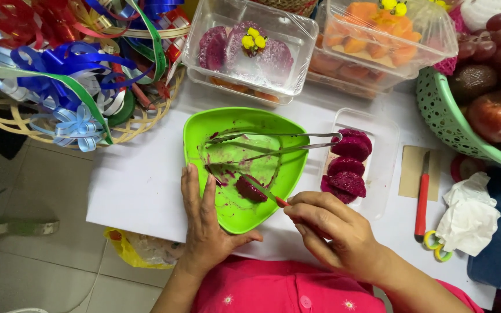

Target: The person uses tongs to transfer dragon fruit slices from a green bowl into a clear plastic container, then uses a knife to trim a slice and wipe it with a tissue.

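On the bench, the left hand (pixel 204 223) lay flat, grip wide, steadying the green plate (pixel 204 130). A dragon fruit piece (pixel 250 189) sat on it. The right hand (pixel 334 229) gripped a knife (pixel 265 192), blade touching the piece. Tongs (pixel 279 144) rested across the plate.

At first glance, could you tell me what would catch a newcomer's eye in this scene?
The bright green triangular plate at the centre stands out, with a magenta fruit piece that the right hand cuts with a knife while the left hand rests on the plate. Right of it, a clear tray holds more magenta slices; a basket of shiny ribbons fills the upper left.
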